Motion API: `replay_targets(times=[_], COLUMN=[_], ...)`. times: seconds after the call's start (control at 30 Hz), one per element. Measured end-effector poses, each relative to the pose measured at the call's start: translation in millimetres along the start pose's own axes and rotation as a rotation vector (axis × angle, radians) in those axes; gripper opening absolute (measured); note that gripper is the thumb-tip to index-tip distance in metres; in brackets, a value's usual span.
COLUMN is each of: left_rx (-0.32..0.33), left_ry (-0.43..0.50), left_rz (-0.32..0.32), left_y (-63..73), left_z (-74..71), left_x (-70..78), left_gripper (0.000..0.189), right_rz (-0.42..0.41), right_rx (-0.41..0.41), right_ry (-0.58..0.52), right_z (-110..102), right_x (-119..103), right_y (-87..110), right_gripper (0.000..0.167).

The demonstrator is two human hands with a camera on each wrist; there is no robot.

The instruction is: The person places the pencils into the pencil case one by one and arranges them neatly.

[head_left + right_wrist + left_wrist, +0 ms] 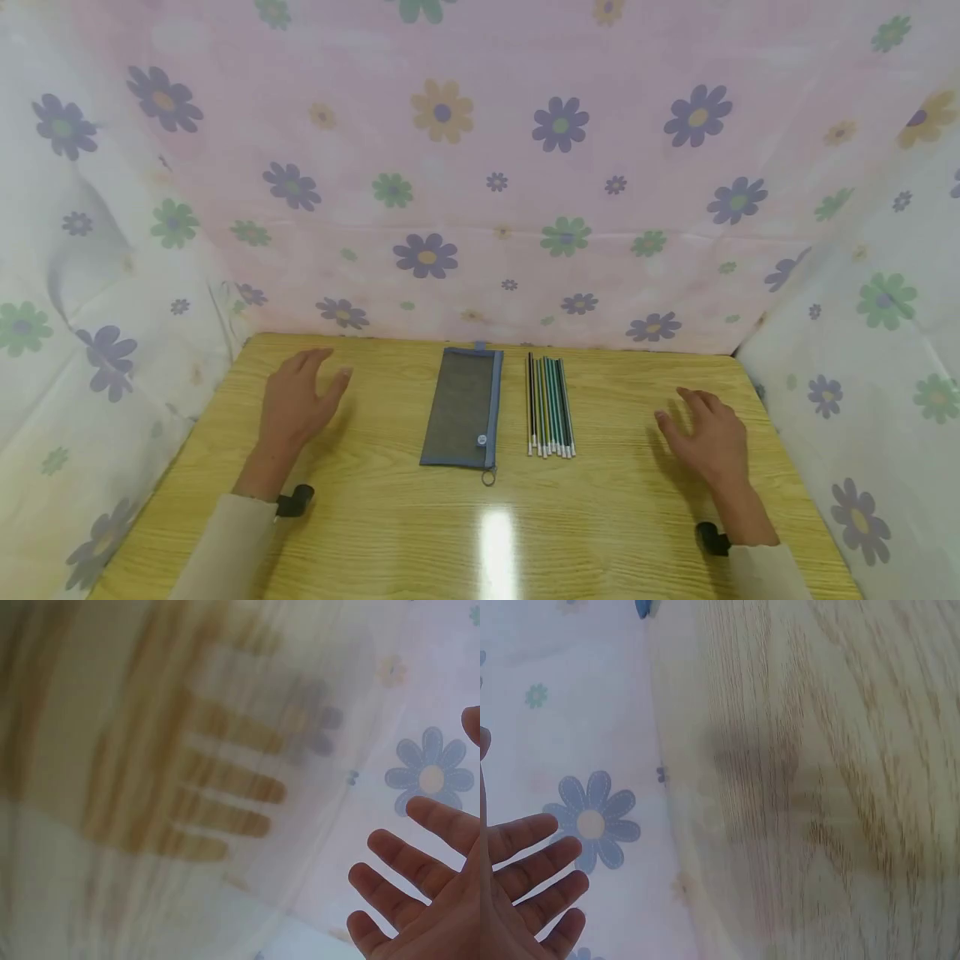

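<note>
way free from right hand to pencils; floral cloth behind.

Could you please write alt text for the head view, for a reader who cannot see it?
A person's left hand and right hand flank, without touching, a blue-edged mesh pouch and a row of pencil-like sticks on a wooden table. Flowered sheeting rises behind and on both sides.

head: above, forward-down | wrists: close, sharing flowered cloth, probably table
</note>
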State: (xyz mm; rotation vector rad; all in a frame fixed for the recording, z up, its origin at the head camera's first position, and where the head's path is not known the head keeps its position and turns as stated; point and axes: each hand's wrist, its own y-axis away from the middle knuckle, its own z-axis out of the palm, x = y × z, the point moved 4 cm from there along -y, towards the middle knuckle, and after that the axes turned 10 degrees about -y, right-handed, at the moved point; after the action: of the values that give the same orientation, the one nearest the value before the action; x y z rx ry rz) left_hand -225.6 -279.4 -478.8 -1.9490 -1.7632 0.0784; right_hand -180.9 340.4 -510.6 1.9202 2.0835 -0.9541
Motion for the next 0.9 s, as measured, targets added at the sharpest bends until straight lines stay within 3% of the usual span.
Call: replay_targets(times=[0.3,0.57,0.9], left_rx=[-0.048,-0.055,-0.063], left_ry=[0.056,0.087,0.117], left_rz=[-0.032,-0.019,-0.008], left_y=[4.2,6.5,8.3], left_z=[7.0,13.3,19.8], left_x=[10.4,20.8,34.2], left_gripper=[0.058,0.058,0.057], right_rz=[-0.053,-0.101,-0.078], right_rx=[0.040,0.073,0.050], right_ry=[-0.048,-0.077,-0.122], right_z=[2.9,7.3,13.5], right_x=[-14.5,-22.3,-32.9], right_y=[0.2,0.7,0.5], right_gripper=[0.055,0.052,0.051])
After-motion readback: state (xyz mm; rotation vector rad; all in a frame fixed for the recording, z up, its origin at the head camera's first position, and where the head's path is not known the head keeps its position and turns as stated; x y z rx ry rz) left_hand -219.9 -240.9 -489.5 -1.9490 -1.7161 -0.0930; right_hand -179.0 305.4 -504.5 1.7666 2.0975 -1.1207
